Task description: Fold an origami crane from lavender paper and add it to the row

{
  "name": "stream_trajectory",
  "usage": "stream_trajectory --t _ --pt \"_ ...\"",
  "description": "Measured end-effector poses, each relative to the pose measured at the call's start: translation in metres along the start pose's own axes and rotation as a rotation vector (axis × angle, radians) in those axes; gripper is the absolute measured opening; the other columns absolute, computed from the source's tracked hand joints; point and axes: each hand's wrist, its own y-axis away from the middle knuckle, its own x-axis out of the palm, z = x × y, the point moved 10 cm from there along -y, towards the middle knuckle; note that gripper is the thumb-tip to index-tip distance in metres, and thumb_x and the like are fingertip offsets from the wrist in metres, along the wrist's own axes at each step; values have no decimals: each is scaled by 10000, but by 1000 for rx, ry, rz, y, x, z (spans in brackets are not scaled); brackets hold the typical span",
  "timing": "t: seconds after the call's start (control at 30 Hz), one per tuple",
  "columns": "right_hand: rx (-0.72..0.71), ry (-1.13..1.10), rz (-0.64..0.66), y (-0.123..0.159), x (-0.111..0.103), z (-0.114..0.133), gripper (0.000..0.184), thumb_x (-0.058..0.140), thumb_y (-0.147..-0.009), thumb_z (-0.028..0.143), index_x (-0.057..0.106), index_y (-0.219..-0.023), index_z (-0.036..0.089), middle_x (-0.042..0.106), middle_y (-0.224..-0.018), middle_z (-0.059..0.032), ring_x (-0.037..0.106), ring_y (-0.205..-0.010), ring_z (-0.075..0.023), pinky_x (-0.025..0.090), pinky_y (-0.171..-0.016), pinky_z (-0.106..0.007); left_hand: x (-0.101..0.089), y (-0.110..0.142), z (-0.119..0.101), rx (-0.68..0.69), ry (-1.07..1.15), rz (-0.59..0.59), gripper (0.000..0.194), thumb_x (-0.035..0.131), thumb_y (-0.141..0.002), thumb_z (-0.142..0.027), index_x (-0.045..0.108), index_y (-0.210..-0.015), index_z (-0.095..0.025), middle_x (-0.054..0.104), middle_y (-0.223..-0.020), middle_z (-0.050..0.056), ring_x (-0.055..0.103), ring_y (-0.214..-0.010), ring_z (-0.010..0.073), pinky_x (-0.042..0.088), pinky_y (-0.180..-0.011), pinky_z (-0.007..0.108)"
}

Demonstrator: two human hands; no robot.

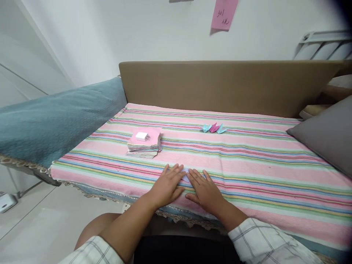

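Observation:
A small piece of pale lilac paper [186, 175] lies on the striped cloth [242, 161] near the front of the seat. My left hand [168, 185] rests flat over its left side, fingers stretched out. From the other side, my right hand [204, 189] lies flat with its fingertips on the paper's right edge. Both hands are palm down and cover much of the paper, so its full shape is hidden. Farther back sit three small folded paper figures, a blue one [205, 128], a magenta one [214, 127] and another blue one [220, 129].
Left of centre stands a stack of paper sheets [144, 146] with a white plug adapter [142, 136] on top. A brown backrest [209, 86] runs along the rear. A grey cushion [324, 135] lies at the right, and a blue-covered armrest [63, 113] at the left.

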Motion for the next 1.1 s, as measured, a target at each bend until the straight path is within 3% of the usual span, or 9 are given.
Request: stream_trajectory --t 0.07,0.23,0.4,0.6,0.9,1.03,1.1 --pt "2 -1 7 0 -1 0 734 272 -868 636 335 -1386 119 343 -1433 -130 308 -1320 -268 191 -1082 -518 14 -5 -11 51 3 53 599 533 -828 -267 301 -1365 -141 382 -1411 137 290 -1336 259 202 -1100 531" --pt "-38 1 48 3 -1 -3 729 300 -880 601 302 -1398 87 306 -1446 -142 269 -1339 -272 223 -1081 -502 30 -6 -8 11 12 95 634 543 -816 -278 285 -1363 -88 406 -1389 165 333 -1312 267 243 -1097 487" --pt "11 -68 92 9 -3 -24 680 365 -873 583 342 -1387 139 331 -1439 -118 285 -1334 -262 268 -1073 -483 28 -9 -2 -15 59 92 567 560 -810 -293 369 -1325 -154 432 -1380 127 363 -1296 257 242 -1089 492" --pt "28 -179 24 7 -19 -42 448 438 -904 394 496 -1291 176 476 -1348 -101 411 -1262 -236 338 -1053 -438 22 -22 2 -56 69 85 380 620 -793 -356 561 -1152 -247 540 -1289 85 480 -1198 249 193 -1082 532" --pt "159 -173 38 15 -26 -79 359 559 -832 367 619 -1150 210 541 -1281 -110 483 -1186 -264 401 -979 -421 19 -29 4 -52 48 80 287 662 -766 -329 626 -1045 -271 603 -1207 62 538 -1119 240 207 -1061 547" --pt "237 -206 -87 15 -43 -86 253 584 -815 273 636 -1055 212 632 -1114 -74 554 -1042 -234 448 -884 -381 18 -33 3 -43 39 81 254 676 -751 -343 648 -993 -273 619 -1175 50 556 -1082 241 236 -1048 541" --pt "175 -253 -158 9 -51 -73 213 578 -819 234 628 -1025 212 641 -1032 -60 557 -976 -211 454 -840 -352 18 -34 2 -36 30 79 237 676 -750 -339 656 -974 -262 630 -1149 51 564 -1061 245 275 -1028 531"
